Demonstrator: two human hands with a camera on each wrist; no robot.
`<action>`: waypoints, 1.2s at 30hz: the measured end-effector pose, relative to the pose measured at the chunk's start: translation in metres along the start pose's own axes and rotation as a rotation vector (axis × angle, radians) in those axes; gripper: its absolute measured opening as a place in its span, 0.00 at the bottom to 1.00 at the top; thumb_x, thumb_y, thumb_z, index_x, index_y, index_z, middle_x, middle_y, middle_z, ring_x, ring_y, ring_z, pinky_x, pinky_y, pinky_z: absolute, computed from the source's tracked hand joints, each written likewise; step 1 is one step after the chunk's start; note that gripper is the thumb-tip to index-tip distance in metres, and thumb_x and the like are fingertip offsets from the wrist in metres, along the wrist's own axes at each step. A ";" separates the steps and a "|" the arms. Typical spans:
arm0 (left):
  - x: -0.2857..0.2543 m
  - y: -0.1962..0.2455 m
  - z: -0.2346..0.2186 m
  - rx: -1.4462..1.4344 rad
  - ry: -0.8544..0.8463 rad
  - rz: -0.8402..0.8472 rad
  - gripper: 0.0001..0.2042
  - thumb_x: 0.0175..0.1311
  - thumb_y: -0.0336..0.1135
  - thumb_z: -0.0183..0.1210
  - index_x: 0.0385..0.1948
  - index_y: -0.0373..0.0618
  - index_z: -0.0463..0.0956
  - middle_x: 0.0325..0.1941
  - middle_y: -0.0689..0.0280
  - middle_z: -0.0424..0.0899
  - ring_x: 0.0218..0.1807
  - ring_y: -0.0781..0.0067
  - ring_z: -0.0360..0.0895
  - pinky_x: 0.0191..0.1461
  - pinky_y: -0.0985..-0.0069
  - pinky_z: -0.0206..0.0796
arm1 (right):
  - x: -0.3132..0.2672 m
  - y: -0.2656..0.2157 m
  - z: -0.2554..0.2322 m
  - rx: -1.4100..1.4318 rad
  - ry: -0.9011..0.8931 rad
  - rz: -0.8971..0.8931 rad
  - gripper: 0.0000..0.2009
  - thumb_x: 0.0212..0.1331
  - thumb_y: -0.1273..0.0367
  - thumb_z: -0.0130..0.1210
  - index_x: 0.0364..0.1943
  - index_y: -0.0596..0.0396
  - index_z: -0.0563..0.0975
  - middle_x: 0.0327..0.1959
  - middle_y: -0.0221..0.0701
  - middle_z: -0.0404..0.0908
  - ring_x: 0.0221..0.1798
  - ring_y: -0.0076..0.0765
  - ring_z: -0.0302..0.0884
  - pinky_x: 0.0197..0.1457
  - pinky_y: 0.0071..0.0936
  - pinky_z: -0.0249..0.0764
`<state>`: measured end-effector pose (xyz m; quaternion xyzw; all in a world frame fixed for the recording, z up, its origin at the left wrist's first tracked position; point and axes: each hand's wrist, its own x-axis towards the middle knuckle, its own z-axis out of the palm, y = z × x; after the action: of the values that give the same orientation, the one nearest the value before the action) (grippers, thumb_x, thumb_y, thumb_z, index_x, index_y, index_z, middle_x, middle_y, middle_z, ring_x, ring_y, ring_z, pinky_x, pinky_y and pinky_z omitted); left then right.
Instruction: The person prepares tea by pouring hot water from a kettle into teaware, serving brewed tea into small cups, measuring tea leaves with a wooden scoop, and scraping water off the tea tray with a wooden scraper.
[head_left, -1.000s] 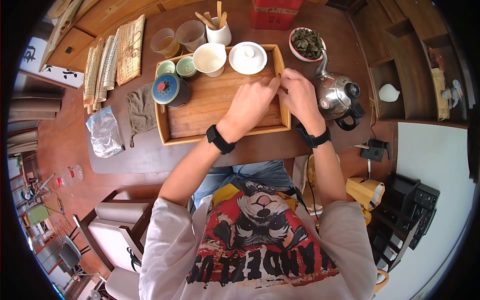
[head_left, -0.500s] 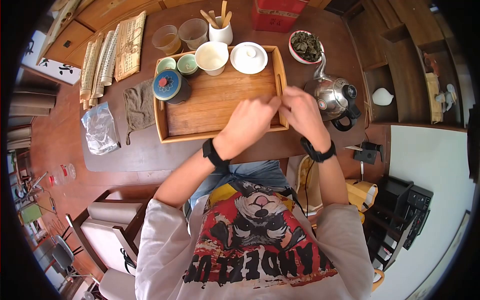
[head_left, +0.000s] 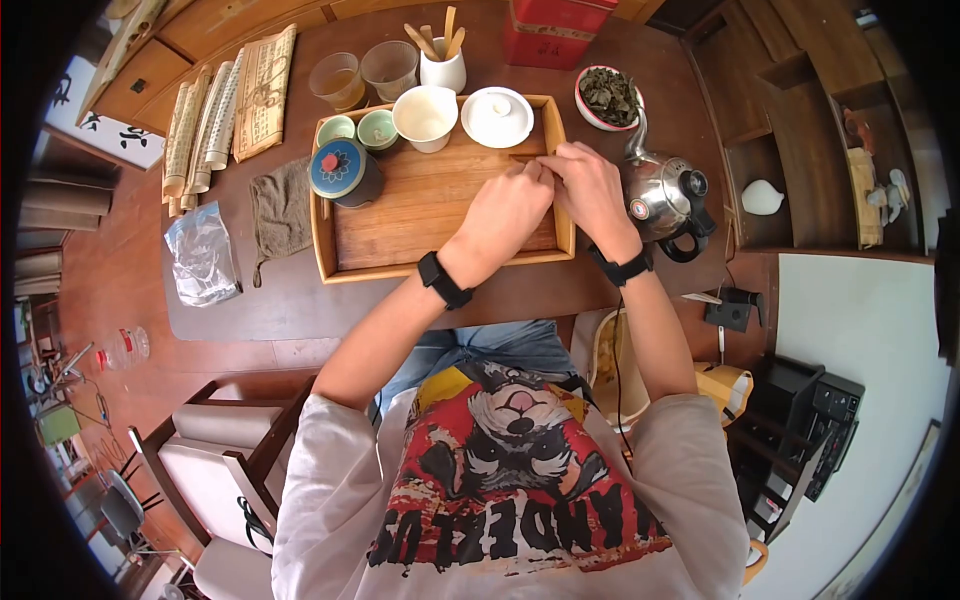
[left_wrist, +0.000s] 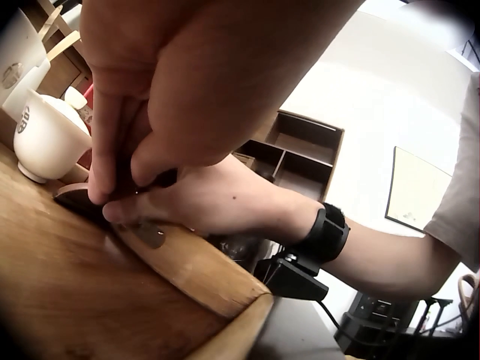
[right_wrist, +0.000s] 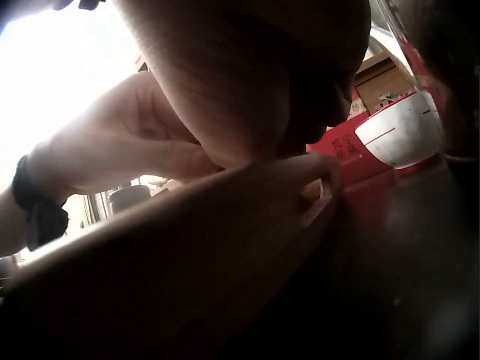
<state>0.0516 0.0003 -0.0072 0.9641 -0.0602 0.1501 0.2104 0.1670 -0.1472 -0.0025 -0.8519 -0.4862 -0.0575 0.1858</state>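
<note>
Both hands meet over the right side of the wooden tea tray [head_left: 400, 225], fingertips together. My left hand [head_left: 505, 210] has its fingers bent down and its thumb drawn in. From the other side my right hand [head_left: 592, 185] pinches with thumb and fingers. A thin dark brown piece with a rounded end [left_wrist: 76, 196] pokes out from between the fingertips, low over the tray; the rest of it is hidden, and I cannot tell its kind. Just beyond the hands stands a white lidded gaiwan [head_left: 498, 118], with a white pitcher [head_left: 425, 118] beside it.
Two green cups [head_left: 377, 130] and a blue-lidded jar [head_left: 345, 172] occupy the tray's left side. A steel kettle [head_left: 660, 195] stands right of my right hand, below a bowl of tea leaves [head_left: 608, 97]. A brown cloth [head_left: 282, 210] lies left of the tray.
The hands shifted slightly toward the body, then back up over the tray's right side, staying together. The dark piece now shows at the fingertips. The tableware has stayed in place.
</note>
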 end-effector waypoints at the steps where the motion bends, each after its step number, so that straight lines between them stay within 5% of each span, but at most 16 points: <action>1: -0.005 0.002 -0.004 -0.034 -0.029 0.006 0.11 0.60 0.19 0.61 0.45 0.32 0.80 0.45 0.51 0.86 0.41 0.47 0.90 0.42 0.57 0.86 | -0.006 -0.003 -0.003 -0.001 0.000 0.002 0.14 0.51 0.78 0.69 0.44 0.54 0.91 0.37 0.30 0.85 0.47 0.43 0.86 0.47 0.42 0.86; 9: -0.049 0.040 -0.028 -0.077 -0.139 0.142 0.13 0.57 0.22 0.62 0.44 0.33 0.81 0.44 0.55 0.85 0.46 0.53 0.89 0.47 0.60 0.85 | -0.072 -0.039 -0.025 0.111 -0.073 0.062 0.15 0.52 0.76 0.70 0.46 0.55 0.91 0.36 0.31 0.85 0.45 0.43 0.85 0.46 0.40 0.85; 16: -0.052 0.037 -0.028 -0.258 -0.121 0.094 0.14 0.57 0.21 0.61 0.46 0.33 0.82 0.44 0.53 0.86 0.46 0.47 0.88 0.48 0.56 0.83 | -0.074 -0.038 -0.034 0.152 -0.153 0.108 0.09 0.57 0.72 0.70 0.42 0.53 0.90 0.34 0.34 0.84 0.42 0.47 0.86 0.44 0.44 0.83; 20: -0.045 0.019 -0.040 -0.396 -0.009 -0.080 0.09 0.69 0.22 0.61 0.48 0.36 0.84 0.40 0.47 0.90 0.42 0.41 0.88 0.45 0.55 0.82 | -0.048 -0.037 -0.036 0.325 -0.204 0.092 0.07 0.63 0.70 0.69 0.41 0.56 0.89 0.34 0.41 0.84 0.38 0.55 0.85 0.44 0.46 0.80; 22: -0.050 0.010 -0.048 -0.500 0.137 -0.285 0.09 0.73 0.25 0.63 0.52 0.36 0.85 0.38 0.48 0.91 0.39 0.45 0.92 0.43 0.60 0.84 | -0.034 -0.039 -0.032 0.338 -0.239 0.069 0.07 0.67 0.69 0.68 0.44 0.56 0.90 0.36 0.41 0.85 0.40 0.55 0.86 0.44 0.45 0.80; 23: -0.057 -0.002 -0.043 -0.543 0.127 -0.342 0.11 0.75 0.24 0.64 0.55 0.37 0.84 0.35 0.51 0.92 0.37 0.56 0.95 0.41 0.67 0.84 | -0.028 -0.041 -0.027 0.363 -0.231 0.038 0.09 0.68 0.68 0.67 0.46 0.56 0.90 0.38 0.41 0.85 0.40 0.55 0.86 0.44 0.45 0.80; 27: -0.076 -0.014 -0.076 -0.640 0.117 -0.657 0.12 0.76 0.22 0.62 0.57 0.36 0.83 0.34 0.58 0.91 0.37 0.69 0.95 0.39 0.74 0.82 | -0.022 -0.044 -0.023 0.398 -0.142 0.021 0.12 0.73 0.69 0.65 0.55 0.56 0.88 0.39 0.41 0.86 0.36 0.51 0.84 0.42 0.42 0.80; 30: -0.100 -0.031 -0.077 -0.666 0.134 -0.713 0.13 0.76 0.21 0.61 0.59 0.36 0.82 0.35 0.58 0.90 0.37 0.69 0.95 0.37 0.75 0.81 | -0.026 -0.041 -0.020 0.437 -0.126 0.080 0.12 0.73 0.70 0.64 0.56 0.57 0.88 0.37 0.40 0.85 0.33 0.46 0.82 0.40 0.39 0.78; 31: -0.105 -0.035 -0.080 -0.619 0.102 -0.742 0.14 0.71 0.21 0.64 0.56 0.38 0.84 0.37 0.52 0.92 0.35 0.58 0.94 0.40 0.67 0.83 | -0.028 -0.038 -0.019 0.440 -0.125 0.091 0.11 0.73 0.71 0.64 0.55 0.57 0.88 0.36 0.39 0.84 0.32 0.43 0.81 0.39 0.37 0.78; 32: -0.112 -0.041 -0.083 -0.617 0.099 -0.744 0.14 0.71 0.21 0.64 0.56 0.38 0.84 0.37 0.52 0.92 0.35 0.58 0.94 0.40 0.67 0.83 | -0.031 -0.036 -0.020 0.444 -0.126 0.092 0.11 0.73 0.71 0.64 0.55 0.57 0.88 0.36 0.39 0.84 0.32 0.43 0.81 0.39 0.37 0.78; 34: -0.121 -0.052 -0.088 -0.300 0.034 -0.364 0.14 0.66 0.22 0.69 0.53 0.39 0.86 0.45 0.55 0.89 0.43 0.52 0.91 0.47 0.61 0.83 | -0.041 -0.033 -0.021 0.494 -0.098 0.144 0.11 0.73 0.74 0.64 0.55 0.59 0.88 0.34 0.38 0.82 0.29 0.37 0.77 0.36 0.34 0.74; 36: -0.123 -0.052 -0.090 -0.222 0.014 -0.324 0.14 0.64 0.23 0.70 0.51 0.40 0.87 0.46 0.57 0.88 0.46 0.50 0.89 0.49 0.58 0.81 | -0.048 -0.033 -0.026 0.513 -0.061 0.162 0.11 0.73 0.75 0.64 0.54 0.59 0.88 0.33 0.37 0.80 0.28 0.35 0.76 0.35 0.32 0.73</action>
<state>-0.0791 0.0922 0.0121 0.9310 0.0809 0.1134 0.3374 0.1164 -0.1806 0.0166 -0.8145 -0.4204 0.1083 0.3849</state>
